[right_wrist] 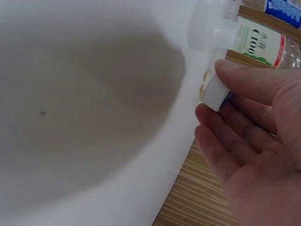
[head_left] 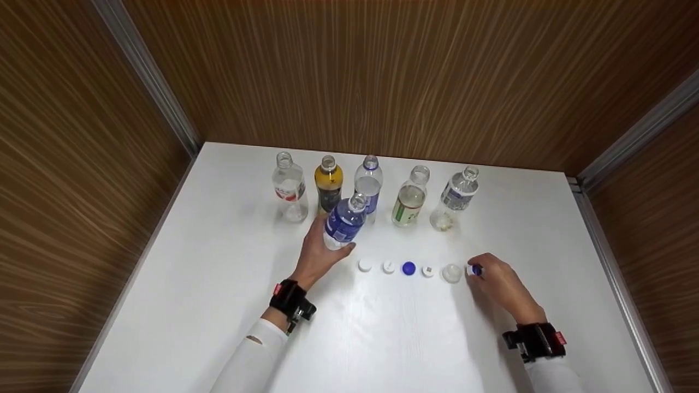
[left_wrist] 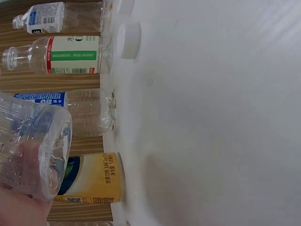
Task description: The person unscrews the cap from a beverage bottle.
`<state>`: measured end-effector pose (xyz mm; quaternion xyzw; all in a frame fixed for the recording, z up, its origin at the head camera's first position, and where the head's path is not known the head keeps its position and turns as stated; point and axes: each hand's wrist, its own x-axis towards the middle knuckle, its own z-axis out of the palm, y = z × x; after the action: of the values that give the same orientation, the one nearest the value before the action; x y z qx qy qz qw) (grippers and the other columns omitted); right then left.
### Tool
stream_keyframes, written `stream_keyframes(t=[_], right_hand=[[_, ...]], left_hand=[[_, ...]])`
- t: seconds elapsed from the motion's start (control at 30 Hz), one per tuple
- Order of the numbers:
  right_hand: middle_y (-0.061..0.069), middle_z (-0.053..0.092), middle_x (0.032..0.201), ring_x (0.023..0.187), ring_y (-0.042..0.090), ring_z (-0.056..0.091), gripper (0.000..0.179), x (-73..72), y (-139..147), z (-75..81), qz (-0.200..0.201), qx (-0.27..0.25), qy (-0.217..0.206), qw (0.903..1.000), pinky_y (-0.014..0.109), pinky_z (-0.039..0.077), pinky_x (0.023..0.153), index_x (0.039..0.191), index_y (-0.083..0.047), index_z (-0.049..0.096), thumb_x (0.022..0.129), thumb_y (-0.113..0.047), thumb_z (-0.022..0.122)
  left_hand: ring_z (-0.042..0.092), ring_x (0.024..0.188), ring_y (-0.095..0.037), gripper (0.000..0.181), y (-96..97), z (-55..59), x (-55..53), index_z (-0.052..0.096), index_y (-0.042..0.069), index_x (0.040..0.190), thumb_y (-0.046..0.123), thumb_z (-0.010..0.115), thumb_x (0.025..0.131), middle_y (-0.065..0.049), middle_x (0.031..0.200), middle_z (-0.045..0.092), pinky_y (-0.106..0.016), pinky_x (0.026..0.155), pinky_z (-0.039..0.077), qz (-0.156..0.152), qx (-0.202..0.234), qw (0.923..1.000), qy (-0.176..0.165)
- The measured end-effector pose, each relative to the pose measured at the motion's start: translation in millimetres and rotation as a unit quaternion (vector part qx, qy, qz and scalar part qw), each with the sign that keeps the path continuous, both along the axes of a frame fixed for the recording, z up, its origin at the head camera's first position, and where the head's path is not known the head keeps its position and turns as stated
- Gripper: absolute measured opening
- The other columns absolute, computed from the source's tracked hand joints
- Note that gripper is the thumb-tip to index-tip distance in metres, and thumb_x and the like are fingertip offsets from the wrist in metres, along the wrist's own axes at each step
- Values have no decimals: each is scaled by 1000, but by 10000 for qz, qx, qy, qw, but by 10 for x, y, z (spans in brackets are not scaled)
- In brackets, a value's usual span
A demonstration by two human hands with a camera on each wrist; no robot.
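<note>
My left hand (head_left: 318, 252) grips a clear plastic bottle (head_left: 345, 222) with a blue label round its body. The bottle has no cap on its mouth and leans to the right; its base (left_wrist: 55, 150) shows at the left of the left wrist view. Farther right, my right hand (head_left: 501, 283) pinches a small white and blue bottle cap (right_wrist: 215, 92) between thumb and fingers, low over the white table. Left of that cap, in a row, lie a wide translucent cap (head_left: 451, 273), a blue cap (head_left: 408, 268) and several white caps (head_left: 388, 267).
Behind the caps stand several uncapped bottles: one with a red and white label (head_left: 290, 191), a yellow one (head_left: 329, 179), a purple-trimmed one (head_left: 368, 180), a green-labelled one (head_left: 409, 203) and a blue-and-white-labelled one (head_left: 458, 192). Wood-grain panels (head_left: 360, 76) enclose the table (head_left: 382, 349).
</note>
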<state>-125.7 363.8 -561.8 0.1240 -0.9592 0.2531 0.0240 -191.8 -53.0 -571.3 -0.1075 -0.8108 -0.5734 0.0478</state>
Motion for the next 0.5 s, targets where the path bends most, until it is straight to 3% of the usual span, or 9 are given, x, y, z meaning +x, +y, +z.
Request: stream_keyframes(t=[0.2, 0.5], right_hand=[[19, 67, 104, 98, 38, 68, 27, 8, 10, -86, -4, 192, -194, 9996, 52, 56, 84, 108, 7, 69, 83, 10, 77], [16, 66, 107, 97, 34, 67, 27, -27, 8, -92, -11, 308, -405, 9987, 51, 55, 83, 109, 5, 70, 84, 2, 80]], left_hand=[[53, 132, -28, 86, -2, 6, -3, 41, 6, 149, 20, 89, 79, -11, 143, 54, -47, 115, 38, 44, 14, 10000, -72], [53, 126, -30, 81, 18, 6, -18, 44, 3, 143, 20, 90, 79, -13, 134, 49, -48, 112, 40, 267, -158, 9993, 187]])
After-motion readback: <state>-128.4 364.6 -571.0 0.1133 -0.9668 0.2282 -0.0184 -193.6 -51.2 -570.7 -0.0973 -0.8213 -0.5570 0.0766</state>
